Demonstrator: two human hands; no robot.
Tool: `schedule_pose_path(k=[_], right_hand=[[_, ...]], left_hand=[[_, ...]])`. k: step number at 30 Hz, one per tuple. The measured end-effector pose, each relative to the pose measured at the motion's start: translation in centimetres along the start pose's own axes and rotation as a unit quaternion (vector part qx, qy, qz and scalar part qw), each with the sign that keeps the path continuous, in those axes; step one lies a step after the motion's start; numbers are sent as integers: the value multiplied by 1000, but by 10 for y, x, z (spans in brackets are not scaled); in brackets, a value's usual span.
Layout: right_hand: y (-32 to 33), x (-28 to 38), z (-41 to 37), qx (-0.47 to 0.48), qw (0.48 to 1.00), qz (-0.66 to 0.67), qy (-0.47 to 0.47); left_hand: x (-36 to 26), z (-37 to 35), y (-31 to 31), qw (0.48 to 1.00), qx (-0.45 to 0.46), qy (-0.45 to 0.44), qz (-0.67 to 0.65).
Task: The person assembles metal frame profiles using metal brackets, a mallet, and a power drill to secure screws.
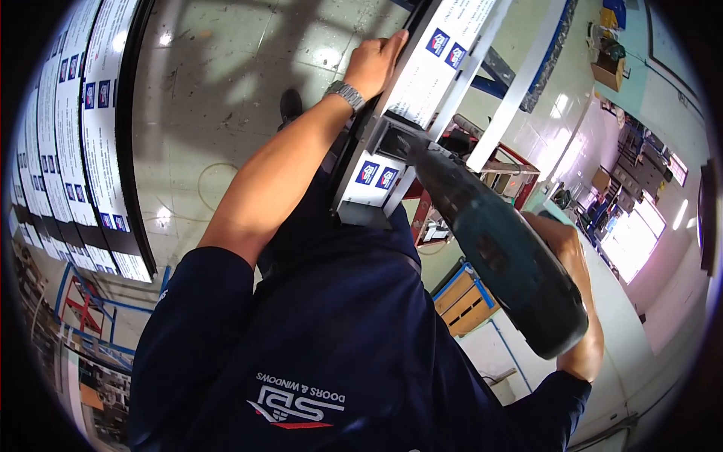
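Note:
My left hand [373, 64], with a metal watch on its wrist, grips the edge of a long window profile [440, 71] wrapped in white film with blue logos. The profile runs from my waist up to the top right. My right hand [576, 301] is closed around the handle of a dark teal power drill [493, 252]. The drill's nose points at the near end of the profile [388, 143], close to a dark opening there. Whether the bit touches the profile is hidden.
A curved stack of similar film-wrapped profiles [83, 135] fills the left side. Tiled floor [226, 90] lies beyond my hands. A wooden crate on a blue frame [467, 301] and red racks [512, 169] stand at the right, with workshop benches farther off.

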State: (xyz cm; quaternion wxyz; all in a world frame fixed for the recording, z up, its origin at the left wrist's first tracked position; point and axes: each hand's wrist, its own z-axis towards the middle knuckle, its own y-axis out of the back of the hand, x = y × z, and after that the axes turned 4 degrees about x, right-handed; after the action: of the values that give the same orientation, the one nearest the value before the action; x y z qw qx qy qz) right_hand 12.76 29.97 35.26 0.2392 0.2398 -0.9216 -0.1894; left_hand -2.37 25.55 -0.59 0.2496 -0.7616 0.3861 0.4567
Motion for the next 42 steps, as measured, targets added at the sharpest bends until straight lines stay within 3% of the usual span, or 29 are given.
schedule_pose_path(k=[4,11,18,29,32,36,42], right_hand=[[-25,-14,-26,-67,990,105,-59],[-73,-59,-29,-70,995,-8,75],[-71,-32,-25,-86,995,26,49],[-55,7,7,-31,998,57,-6],[-45,6,17,13,999,37,-13],[-30,9,25,20,999,31,37],[4,23,43,59,961,-242,122]], left_hand=[[9,4,-4,1000,-9,-10,-8],[-2,-4,0,1000,-17,-16,-10],[-3,-2,1,1000,-6,1,8],[5,2,-2,1000,-11,-5,28],[1,-2,-2,999,-30,-44,8],[0,-3,-2,999,-18,-24,17],[-3,-6,0,999,-31,-28,-7]])
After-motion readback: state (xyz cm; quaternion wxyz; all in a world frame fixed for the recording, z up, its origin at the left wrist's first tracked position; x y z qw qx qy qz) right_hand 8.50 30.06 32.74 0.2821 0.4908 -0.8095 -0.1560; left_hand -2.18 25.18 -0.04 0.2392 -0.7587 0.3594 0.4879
